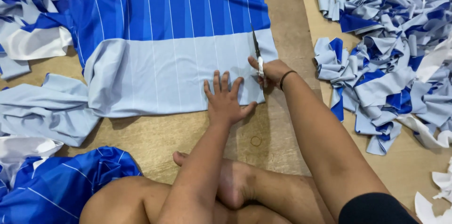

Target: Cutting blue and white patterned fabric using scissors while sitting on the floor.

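Note:
A folded cloth [155, 54], dark blue on its far half and pale blue on its near half with thin white stripes, lies flat on a wooden board [155, 144]. My left hand [226, 99] presses flat on the cloth's near right corner, fingers spread. My right hand [273, 72] grips scissors [257, 52] whose blades point away from me and sit in the cloth close to its right edge. A dark band circles my right wrist.
A heap of cut blue and pale strips [391, 49] lies at the right. More bunched cloth [28, 21] sits at the left, and a dark blue piece [61, 186] lies by my knee. My crossed bare legs [235, 191] are in front.

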